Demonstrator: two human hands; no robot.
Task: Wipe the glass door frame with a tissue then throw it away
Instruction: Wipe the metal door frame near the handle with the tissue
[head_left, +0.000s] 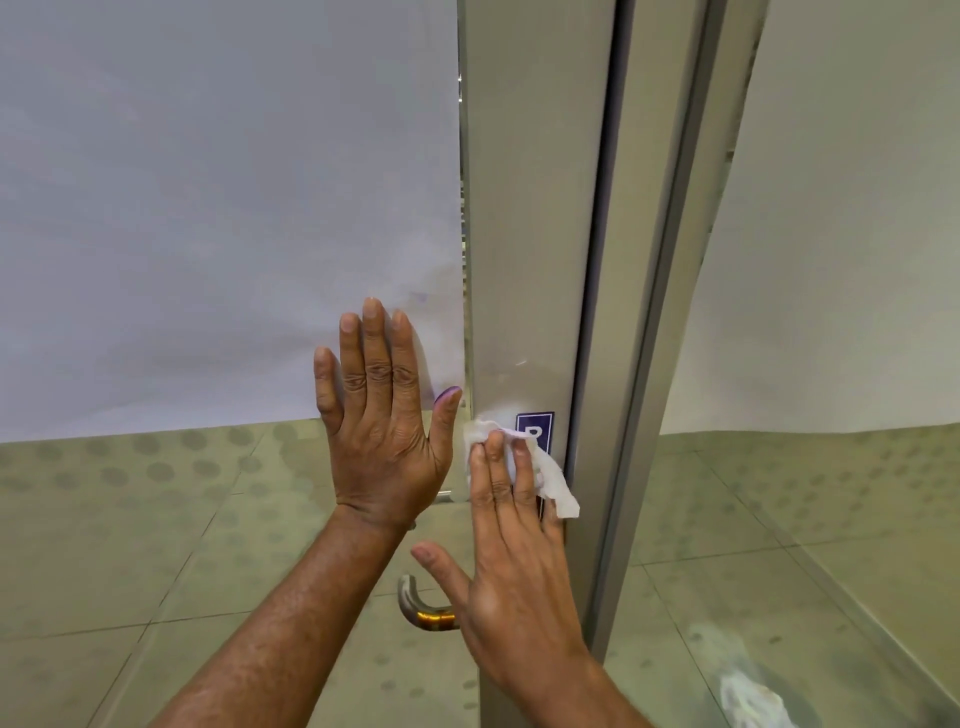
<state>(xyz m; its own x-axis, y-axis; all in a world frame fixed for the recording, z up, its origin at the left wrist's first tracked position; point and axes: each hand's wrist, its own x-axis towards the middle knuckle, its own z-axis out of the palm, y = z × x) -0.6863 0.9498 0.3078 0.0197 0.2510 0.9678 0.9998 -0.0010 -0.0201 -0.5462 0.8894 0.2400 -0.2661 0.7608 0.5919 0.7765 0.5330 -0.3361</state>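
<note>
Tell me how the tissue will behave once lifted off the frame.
The tissue looks floppy: its free corner hangs crumpled beside the right hand. Probably very light, thin enough to fold. Only pressed flat against the door frame, it may slip free.

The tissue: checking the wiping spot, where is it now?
In the head view, the tissue sits just below and right of centre, pressed on the door frame by the right hand, over a blue sticker.

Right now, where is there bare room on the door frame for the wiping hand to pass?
Free: the frame above the blue sticker, between the glass and the dark door gap. Crowded: sticker level, where the right hand presses the tissue, the left hand lies flat alongside, and the handle sits below.
</note>
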